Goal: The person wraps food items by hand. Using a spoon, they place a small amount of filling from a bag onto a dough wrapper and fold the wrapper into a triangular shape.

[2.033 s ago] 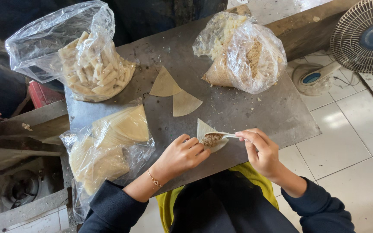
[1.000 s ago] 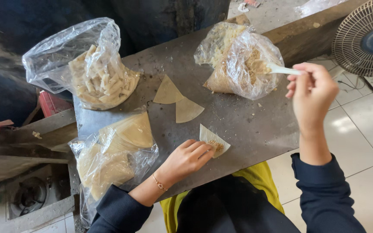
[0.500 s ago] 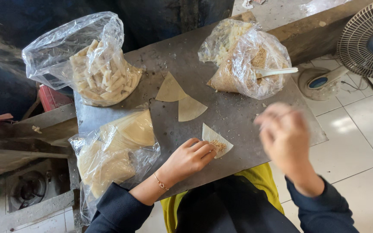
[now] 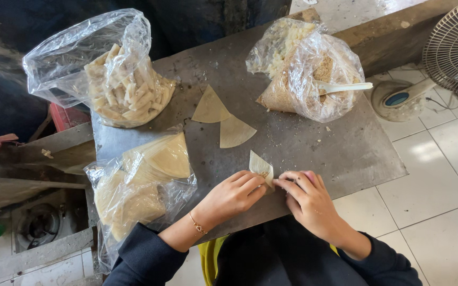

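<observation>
- As both hands meet at the near edge of the table [image 4: 345, 153], I see the left hand [image 4: 229, 198] and the right hand [image 4: 306, 198] pinching one wrapper [image 4: 261, 167] between their fingertips, left fingers on its near-left edge, right fingers at its near corner.
- The wrapper sits at the table's near middle, partly folded; a bit of crumbly filling shows at its lower edge, so I judge filling is on and folding has begun but is not closed.
- It reads as a narrow wedge, its long axis running from the fingers away toward the far side, tip pointing away and slightly left.
- Just beyond lie two flat wrappers [image 4: 221, 119], touching, unfilled: I count them as left to do.
- Near-left, a bag of wrappers [image 4: 144, 182] looks well stocked, so much remains.
- Far-left, a bag of rolls [image 4: 123, 87] holds the finished pieces, as I judge them.
- Far-right, the filling bag [image 4: 303, 69] stands open with a white spoon [image 4: 343, 87] resting in it.
- On the floor to the right stands a fan [image 4: 457, 45].
</observation>
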